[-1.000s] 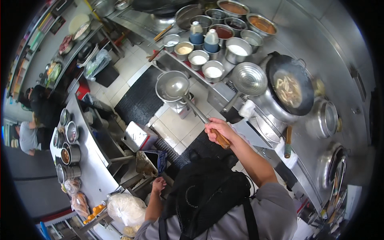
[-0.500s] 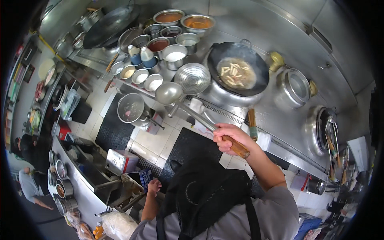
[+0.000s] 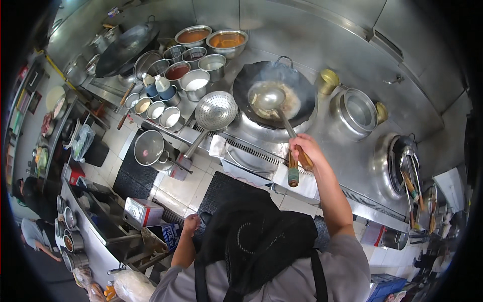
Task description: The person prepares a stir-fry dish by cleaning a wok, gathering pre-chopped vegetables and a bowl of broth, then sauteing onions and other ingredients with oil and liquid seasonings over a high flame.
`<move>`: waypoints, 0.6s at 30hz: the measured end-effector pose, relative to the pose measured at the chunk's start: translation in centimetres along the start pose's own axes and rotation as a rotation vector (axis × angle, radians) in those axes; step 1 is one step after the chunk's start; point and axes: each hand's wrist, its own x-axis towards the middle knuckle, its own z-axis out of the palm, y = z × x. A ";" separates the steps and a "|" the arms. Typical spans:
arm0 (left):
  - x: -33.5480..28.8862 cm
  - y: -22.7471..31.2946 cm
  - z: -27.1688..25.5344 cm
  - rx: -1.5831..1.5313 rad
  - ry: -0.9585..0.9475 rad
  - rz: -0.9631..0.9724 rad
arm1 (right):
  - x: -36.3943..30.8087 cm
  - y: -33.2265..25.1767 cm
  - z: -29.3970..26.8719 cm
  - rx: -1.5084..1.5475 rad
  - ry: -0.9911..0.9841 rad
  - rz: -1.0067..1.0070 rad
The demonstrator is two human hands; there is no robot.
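Observation:
My right hand [image 3: 305,147] is closed around the wooden handle of a long metal ladle [image 3: 288,125]. The ladle's bowl dips into the wok [image 3: 242,90] on the range, covering part of the pale strips [image 3: 255,97] of food in bubbling liquid. Close under that hand, a wooden tool with a green-wrapped end [image 3: 293,174] lies across the front edge. Left of the wok rests a perforated strainer [image 3: 216,108], its handle hanging over the edge. Down at my left side, away from the stove, my left hand [image 3: 191,223] is loosely curled with nothing visible in it.
Metal seasoning pots [image 3: 194,83] and sauce bowls [image 3: 227,41] crowd the left back of the range. A large pot [image 3: 358,111] stands right of the wok. On the left, a grey saucepan [image 3: 149,147] sits below the range edge. Behind it runs a side counter [image 3: 100,241].
My right hand has swung the ladle from above the strainer rightward into the wok, its bowl now among the food. My view has shifted slightly. The left hand stays low and curled.

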 end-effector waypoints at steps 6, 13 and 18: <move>-2.3 1.2 3.5 -0.058 0.089 0.003 | 2.0 2.5 -5.7 -0.442 0.213 -0.152; -4.6 -2.2 3.5 0.145 0.125 -0.128 | -4.5 4.0 -11.8 -1.182 0.535 -0.375; -3.6 -0.1 2.1 0.135 0.031 -0.236 | -7.2 6.2 -14.5 -1.282 0.566 -0.336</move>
